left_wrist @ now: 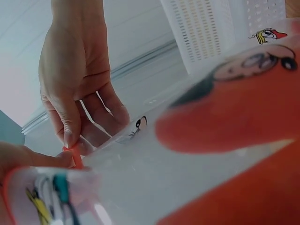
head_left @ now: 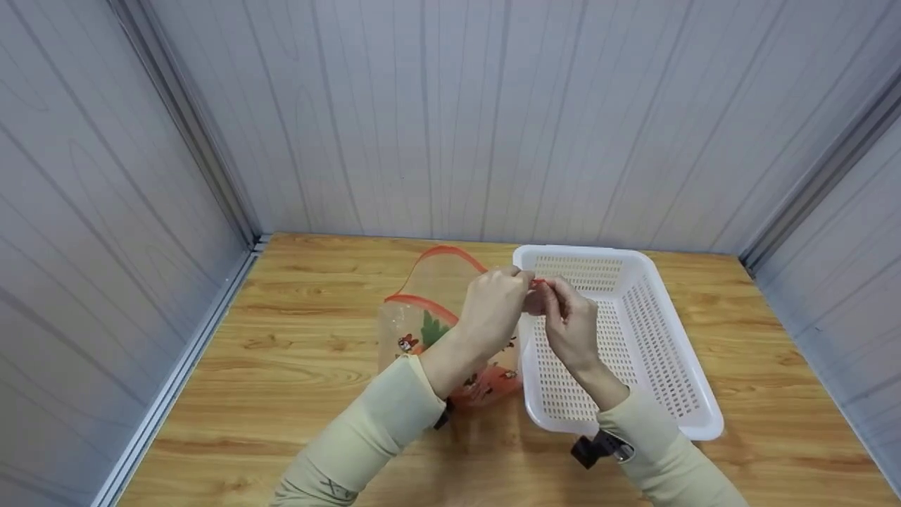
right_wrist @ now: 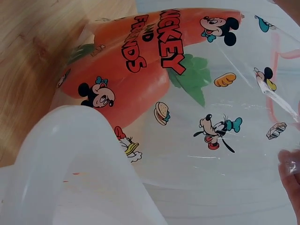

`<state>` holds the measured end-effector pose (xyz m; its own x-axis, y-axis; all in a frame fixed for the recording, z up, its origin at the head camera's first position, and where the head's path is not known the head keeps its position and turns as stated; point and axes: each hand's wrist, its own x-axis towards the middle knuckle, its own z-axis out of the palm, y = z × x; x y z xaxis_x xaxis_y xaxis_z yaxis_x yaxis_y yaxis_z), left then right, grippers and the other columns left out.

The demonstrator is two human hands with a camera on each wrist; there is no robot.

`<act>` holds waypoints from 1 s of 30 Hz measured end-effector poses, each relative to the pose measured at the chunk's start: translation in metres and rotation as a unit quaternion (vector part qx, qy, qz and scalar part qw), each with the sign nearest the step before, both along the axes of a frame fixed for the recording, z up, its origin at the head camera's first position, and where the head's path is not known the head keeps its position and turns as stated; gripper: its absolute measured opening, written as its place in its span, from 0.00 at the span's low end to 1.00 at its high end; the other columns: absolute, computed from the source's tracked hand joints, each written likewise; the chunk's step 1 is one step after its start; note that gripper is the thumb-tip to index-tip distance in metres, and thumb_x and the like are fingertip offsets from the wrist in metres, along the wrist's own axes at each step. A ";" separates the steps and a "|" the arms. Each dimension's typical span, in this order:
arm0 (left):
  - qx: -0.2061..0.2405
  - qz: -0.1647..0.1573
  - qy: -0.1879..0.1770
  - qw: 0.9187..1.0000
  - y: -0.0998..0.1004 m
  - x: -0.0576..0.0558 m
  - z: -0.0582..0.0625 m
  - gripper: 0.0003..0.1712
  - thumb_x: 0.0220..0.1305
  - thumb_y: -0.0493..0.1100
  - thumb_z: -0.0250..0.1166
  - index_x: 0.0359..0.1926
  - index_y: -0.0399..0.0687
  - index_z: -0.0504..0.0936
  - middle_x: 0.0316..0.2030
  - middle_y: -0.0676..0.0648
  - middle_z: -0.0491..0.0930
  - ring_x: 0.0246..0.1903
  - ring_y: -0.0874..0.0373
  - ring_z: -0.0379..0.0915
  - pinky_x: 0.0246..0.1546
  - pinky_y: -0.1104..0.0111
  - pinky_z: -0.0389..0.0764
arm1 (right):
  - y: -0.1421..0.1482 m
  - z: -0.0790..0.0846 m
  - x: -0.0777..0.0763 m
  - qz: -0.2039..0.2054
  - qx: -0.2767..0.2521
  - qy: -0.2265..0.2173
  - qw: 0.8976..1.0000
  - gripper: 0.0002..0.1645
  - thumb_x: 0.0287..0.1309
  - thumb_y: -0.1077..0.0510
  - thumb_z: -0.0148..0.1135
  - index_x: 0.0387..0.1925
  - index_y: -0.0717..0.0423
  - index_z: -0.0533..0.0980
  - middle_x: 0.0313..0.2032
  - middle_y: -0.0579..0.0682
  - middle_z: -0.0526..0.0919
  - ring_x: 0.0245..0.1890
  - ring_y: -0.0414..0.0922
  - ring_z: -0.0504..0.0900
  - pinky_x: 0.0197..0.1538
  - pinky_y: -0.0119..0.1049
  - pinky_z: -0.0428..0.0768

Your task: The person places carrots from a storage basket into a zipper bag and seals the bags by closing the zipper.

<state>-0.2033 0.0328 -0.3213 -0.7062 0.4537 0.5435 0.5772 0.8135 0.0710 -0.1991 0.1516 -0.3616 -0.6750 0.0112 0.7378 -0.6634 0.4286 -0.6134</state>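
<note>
A clear zip bag (head_left: 408,343) with red seal edges and cartoon prints stands on the table, its mouth gaping on the left side. Inside it lie orange carrots (right_wrist: 140,91) with green tops. My left hand (head_left: 493,310) pinches the red seal strip at the bag's right corner. Close beside it, my right hand (head_left: 574,327) pinches the same strip between thumb and fingers. Both hands (left_wrist: 79,70) meet at the strip in the left wrist view. The right wrist view shows only some fingertips at its right edge.
A white perforated plastic basket (head_left: 679,352) sits right of the bag, with my right hand above it. Its rounded rim (right_wrist: 75,122) fills the lower left of the right wrist view. Pale panel walls (head_left: 450,120) enclose the wooden table (head_left: 281,338) at the back and sides.
</note>
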 end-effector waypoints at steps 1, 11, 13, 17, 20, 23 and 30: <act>0.000 -0.003 0.000 1.000 0.000 0.000 0.000 0.08 0.55 0.32 0.58 0.33 0.42 0.82 0.28 0.48 0.80 0.28 0.58 0.77 0.27 0.70 0.77 | 0.000 0.000 0.000 0.001 -0.002 0.001 1.000 0.06 0.53 0.75 0.50 0.26 0.72 0.74 0.21 0.60 0.79 0.18 0.53 0.78 0.22 0.31 0.76; 0.002 -0.013 -0.039 0.999 -0.007 -0.001 0.006 0.08 0.56 0.31 0.58 0.33 0.41 0.83 0.27 0.48 0.81 0.25 0.57 0.77 0.24 0.70 0.77 | -0.001 -0.003 -0.003 0.082 -0.076 -0.025 0.993 0.07 0.55 0.77 0.46 0.28 0.76 0.71 0.23 0.65 0.79 0.20 0.58 0.79 0.24 0.37 0.79; 0.003 -0.008 -0.052 0.999 -0.011 -0.001 0.007 0.08 0.56 0.32 0.58 0.33 0.42 0.83 0.28 0.48 0.81 0.26 0.57 0.77 0.24 0.69 0.77 | -0.001 -0.003 -0.003 0.086 -0.080 -0.026 0.993 0.07 0.55 0.77 0.46 0.28 0.76 0.72 0.23 0.66 0.79 0.19 0.58 0.79 0.24 0.37 0.79; 0.008 -0.005 -0.068 0.998 -0.020 -0.001 0.008 0.08 0.55 0.32 0.59 0.32 0.42 0.84 0.28 0.47 0.81 0.27 0.55 0.78 0.23 0.67 0.77 | 0.002 -0.002 -0.002 0.080 -0.091 -0.032 0.992 0.06 0.55 0.77 0.47 0.28 0.77 0.72 0.22 0.66 0.78 0.19 0.58 0.78 0.24 0.38 0.79; 0.012 -0.004 -0.082 0.997 -0.028 0.000 0.010 0.07 0.55 0.33 0.59 0.32 0.42 0.84 0.29 0.47 0.82 0.27 0.54 0.78 0.23 0.66 0.77 | 0.004 -0.001 -0.002 0.073 -0.093 -0.040 0.992 0.06 0.55 0.76 0.47 0.28 0.77 0.72 0.22 0.66 0.78 0.19 0.57 0.78 0.24 0.37 0.79; 0.012 0.000 -0.096 0.995 -0.034 0.002 0.012 0.07 0.56 0.33 0.59 0.32 0.42 0.84 0.30 0.47 0.82 0.27 0.54 0.77 0.22 0.66 0.77 | 0.005 -0.001 -0.001 0.072 -0.089 -0.045 0.992 0.07 0.56 0.75 0.48 0.28 0.77 0.72 0.22 0.65 0.78 0.18 0.57 0.78 0.23 0.37 0.78; 0.012 0.012 -0.125 0.992 -0.048 0.011 0.017 0.10 0.55 0.30 0.58 0.34 0.42 0.84 0.34 0.47 0.82 0.29 0.55 0.78 0.22 0.69 0.77 | 0.008 -0.001 0.002 0.073 -0.075 -0.034 0.994 0.06 0.55 0.75 0.48 0.27 0.76 0.72 0.21 0.64 0.79 0.15 0.55 0.78 0.21 0.35 0.78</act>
<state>-0.1926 -0.0148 -0.3043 -0.8308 0.4243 0.3601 0.5198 0.8227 0.2300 -0.1976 0.1596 -0.3628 -0.7252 0.0152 0.6884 -0.6672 0.2315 -0.7080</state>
